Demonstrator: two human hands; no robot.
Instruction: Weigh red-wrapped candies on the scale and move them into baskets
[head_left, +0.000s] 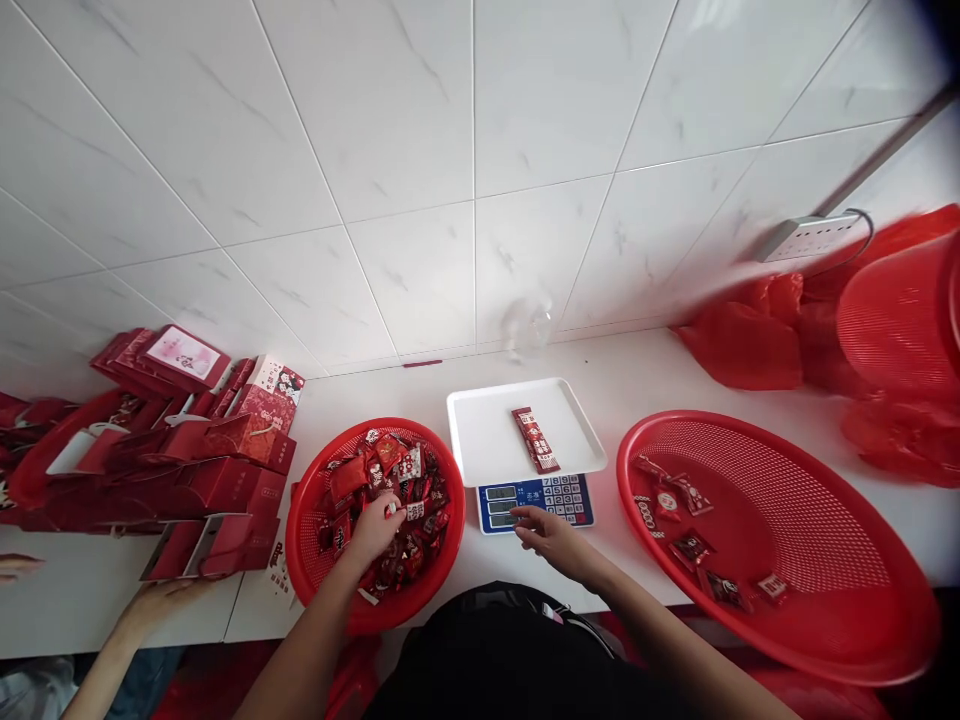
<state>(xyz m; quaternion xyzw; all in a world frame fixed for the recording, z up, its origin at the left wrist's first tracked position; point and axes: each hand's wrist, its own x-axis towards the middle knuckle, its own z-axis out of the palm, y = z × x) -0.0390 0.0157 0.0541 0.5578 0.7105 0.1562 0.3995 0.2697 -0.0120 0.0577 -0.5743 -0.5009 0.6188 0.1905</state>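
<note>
Lower left: a co-worker's hand (169, 602), palm up, beside stacked red gift boxes (225, 490), one side of which it seems to steady.

Lower centre-left: round red basket (295, 550), filled with wrapped packets (411, 462); presumably set close to the body for easy reaching.

Centre: white weighing tray (480, 435) above a blue-fronted scale (536, 496), its keypad turned toward the wearer, likely for reading. One long red packet (535, 440) lies tilted on the tray, alone.

Lower right: large red basket (757, 610), a few small packets (690, 547) toward its left side.

Upper right of these, on the tabletop (615, 365): red bags (739, 345).

Fingers, left hand (375, 530): bent close together among the basket's packets, at a small white-marked piece; whether it is pinched, cannot tell.

Fingers, right hand (555, 542): loosely curled, slightly parted, holding nothing, over the scale's lower front; contact unclear.
</note>
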